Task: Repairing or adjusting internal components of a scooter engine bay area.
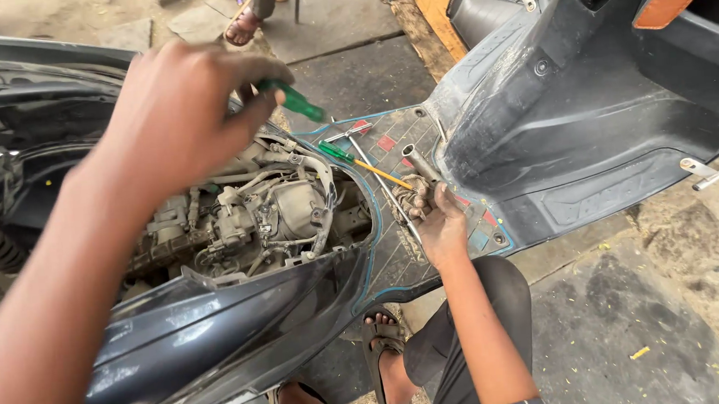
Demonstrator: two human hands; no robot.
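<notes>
My left hand (175,113) is raised over the open body of a dark scooter (217,327) and is shut on a green-handled screwdriver (297,103) that points right. Below it lies the exposed engine (269,212) with hoses and cables. My right hand (440,222) rests on the scooter's floorboard (396,262), fingers curled around the lower end of a metal tube spanner (420,165). Small metal parts sit by its fingertips.
A second screwdriver (366,167) with a green handle and orange shaft and a long thin metal tool (384,188) lie on the floorboard. The front panel (571,122) rises at right. Another person's sandalled foot (242,26) stands at the top. My own sandalled foot (385,350) is below.
</notes>
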